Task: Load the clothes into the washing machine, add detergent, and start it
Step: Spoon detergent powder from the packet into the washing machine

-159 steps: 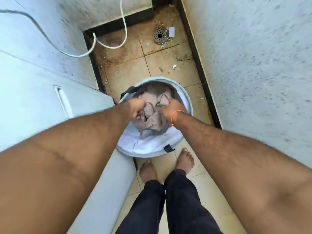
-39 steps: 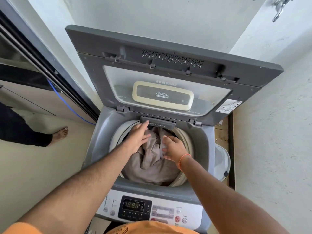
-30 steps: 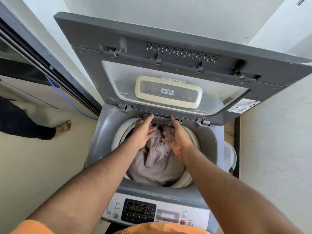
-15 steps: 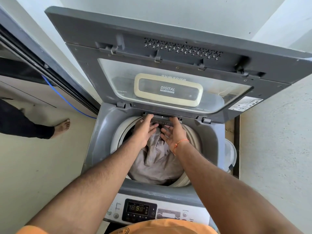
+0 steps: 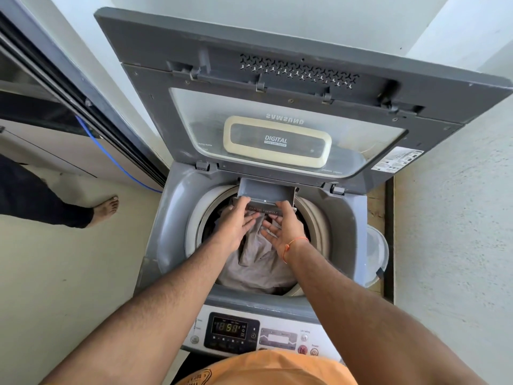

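Note:
A grey top-loading washing machine (image 5: 172, 223) stands below me with its lid (image 5: 277, 87) raised upright. Beige-grey clothes (image 5: 255, 262) fill the drum. At the drum's back rim a grey detergent drawer (image 5: 266, 193) is slid out over the opening. My left hand (image 5: 236, 226) holds the drawer's front edge at its left end. My right hand (image 5: 280, 229), with an orange thread on the wrist, holds the front edge at its right end. Both sets of fingers curl under the drawer front. The lit control panel (image 5: 233, 329) faces me.
A white laundry basket (image 5: 377, 251) shows beside the machine on the right, against the rough wall (image 5: 458, 218). Another person's bare foot (image 5: 107, 208) and dark trouser leg stand on the floor at the left. A blue cable (image 5: 111, 157) runs along the sliding door frame.
Earlier I lifted clothes from the basket into the drum. Within the last second both hands rose from the clothes to the back rim and drew the detergent drawer out.

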